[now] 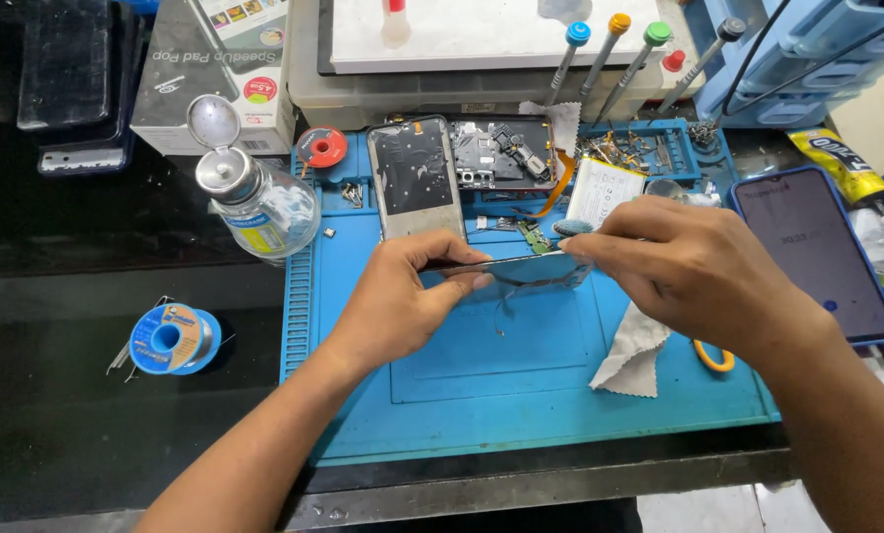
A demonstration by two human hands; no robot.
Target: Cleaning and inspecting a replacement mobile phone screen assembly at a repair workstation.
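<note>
My left hand (402, 296) grips the left end of a thin phone screen panel (526, 266), held edge-on above the blue work mat (501, 395). At the panel's right end my right hand (693, 266) pinches a small blue-tipped tool (572, 228) against the edge. A white cloth (634, 350) hangs below my right hand. Behind my hands lie a phone frame (414, 178), an opened phone body with its boards (501, 153) and a white battery (605, 192).
A glass bottle with flip cap (259, 202) stands at the mat's left edge, and a solder spool (173, 339) lies on the black bench. A phone with a lit screen (819, 252) rests at right. Screwdrivers (610, 49) stand at the back beside a cardboard box (220, 74). Yellow-handled scissors (713, 355) lie under my right wrist.
</note>
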